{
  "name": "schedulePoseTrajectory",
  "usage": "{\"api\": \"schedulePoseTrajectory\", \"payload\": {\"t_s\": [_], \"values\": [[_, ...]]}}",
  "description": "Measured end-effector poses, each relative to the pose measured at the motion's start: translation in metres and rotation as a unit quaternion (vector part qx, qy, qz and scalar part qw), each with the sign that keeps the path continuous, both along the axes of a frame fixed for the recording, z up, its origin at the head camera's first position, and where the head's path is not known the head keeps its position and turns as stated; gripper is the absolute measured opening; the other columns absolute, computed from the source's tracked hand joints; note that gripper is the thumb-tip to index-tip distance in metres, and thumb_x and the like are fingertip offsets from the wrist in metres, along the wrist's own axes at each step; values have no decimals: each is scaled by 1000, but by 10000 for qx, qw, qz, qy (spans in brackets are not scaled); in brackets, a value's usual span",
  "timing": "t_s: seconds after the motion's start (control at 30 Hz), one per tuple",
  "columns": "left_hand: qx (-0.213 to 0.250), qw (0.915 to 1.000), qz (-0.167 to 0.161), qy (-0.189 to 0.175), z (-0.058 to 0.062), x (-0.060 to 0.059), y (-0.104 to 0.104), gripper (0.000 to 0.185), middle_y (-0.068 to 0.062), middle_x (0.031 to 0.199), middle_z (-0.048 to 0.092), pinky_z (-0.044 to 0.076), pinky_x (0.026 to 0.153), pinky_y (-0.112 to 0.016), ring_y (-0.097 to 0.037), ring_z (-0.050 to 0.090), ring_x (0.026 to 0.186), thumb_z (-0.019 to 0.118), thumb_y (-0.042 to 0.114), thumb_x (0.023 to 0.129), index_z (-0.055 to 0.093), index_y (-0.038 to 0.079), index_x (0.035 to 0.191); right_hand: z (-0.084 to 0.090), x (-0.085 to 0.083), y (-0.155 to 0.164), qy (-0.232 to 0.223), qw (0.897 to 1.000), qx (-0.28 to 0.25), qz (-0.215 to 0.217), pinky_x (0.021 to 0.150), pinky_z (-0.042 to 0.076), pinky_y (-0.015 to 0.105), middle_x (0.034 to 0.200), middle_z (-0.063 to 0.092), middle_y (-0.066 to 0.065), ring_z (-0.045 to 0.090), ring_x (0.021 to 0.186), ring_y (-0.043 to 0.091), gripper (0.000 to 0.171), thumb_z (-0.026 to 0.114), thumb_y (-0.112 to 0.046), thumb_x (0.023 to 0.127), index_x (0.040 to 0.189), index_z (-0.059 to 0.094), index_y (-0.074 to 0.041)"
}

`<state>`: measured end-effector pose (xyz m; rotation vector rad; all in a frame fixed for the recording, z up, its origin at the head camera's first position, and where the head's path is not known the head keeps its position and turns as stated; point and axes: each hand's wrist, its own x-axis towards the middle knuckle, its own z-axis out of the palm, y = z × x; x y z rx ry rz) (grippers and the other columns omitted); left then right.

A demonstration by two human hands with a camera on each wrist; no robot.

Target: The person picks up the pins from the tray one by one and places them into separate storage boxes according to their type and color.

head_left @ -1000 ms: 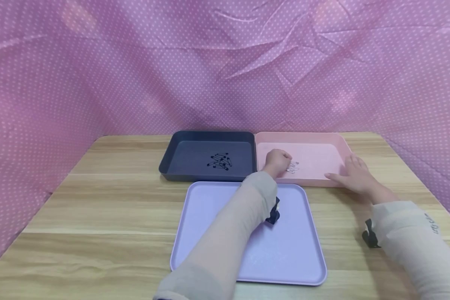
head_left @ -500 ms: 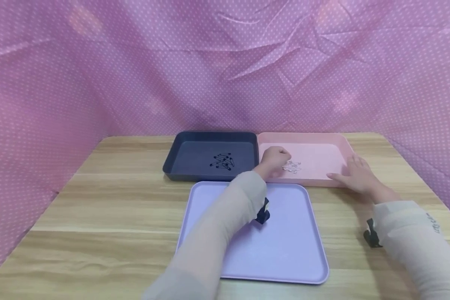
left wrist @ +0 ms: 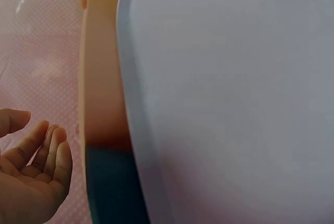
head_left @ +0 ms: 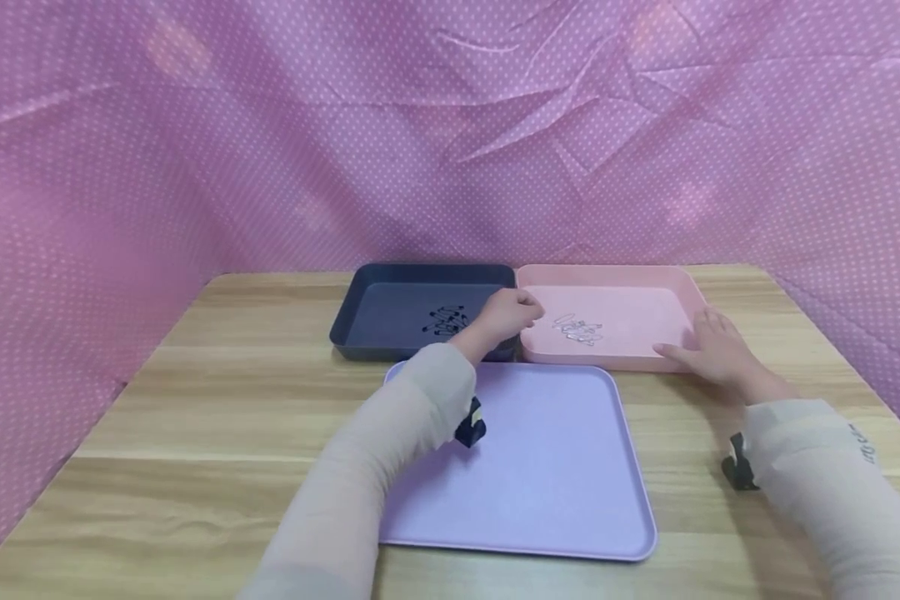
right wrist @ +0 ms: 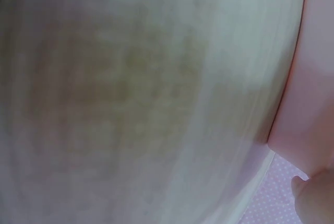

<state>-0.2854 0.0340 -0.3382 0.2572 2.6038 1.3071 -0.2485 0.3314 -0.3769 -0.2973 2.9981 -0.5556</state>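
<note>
My left hand hovers over the seam between the dark tray and the pink tray. In the left wrist view, its thumb stands apart from loosely bent fingers, with nothing between them. A small pile of silver safety pins lies in the pink tray, just right of this hand. Black safety pins lie heaped in the dark tray, partly hidden by the hand and wrist. My right hand rests at the pink tray's front right corner, fingers extended along its side and thumb at the front rim.
A shallow lavender tray lies on the wooden table in front of the two deeper trays; my left forearm crosses over it. Polka-dotted pink cloth hangs behind and at both sides.
My left hand has moved left from the silver safety pins to the trays' shared edge, its fingers leaving the pile. More silver pins now show in the pink tray. The right hand stays put.
</note>
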Motion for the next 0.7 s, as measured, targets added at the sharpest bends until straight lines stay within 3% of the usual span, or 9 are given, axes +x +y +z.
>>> {"api": "schedulePoseTrajectory", "payload": {"t_s": [0.23,0.53,0.7], "values": [[-227,9995,-164,124,13,6,-32,23,-1,94,59,42,79,-32,-15,54,87,52,24,85,60,9,100,0,-1,-1,267,9996,123,-21,95,3,56,124,6,46,5,114,56,95,43,-52,83,121,8,27],[-695,9965,-197,422,11,14,-80,22,-2,101,57,41,81,-31,-16,51,94,53,25,85,59,10,101,6,3,-8,562,9980,278,-30,93,6,58,121,23,42,13,112,55,86,42,-51,84,122,19,24],[-1046,9929,-177,537,12,25,-107,37,-6,117,50,37,87,-35,-21,45,107,52,28,86,50,9,117,9,7,-13,766,9971,-18,31,93,10,57,120,29,40,18,113,53,74,45,-41,86,121,27,22]]}}
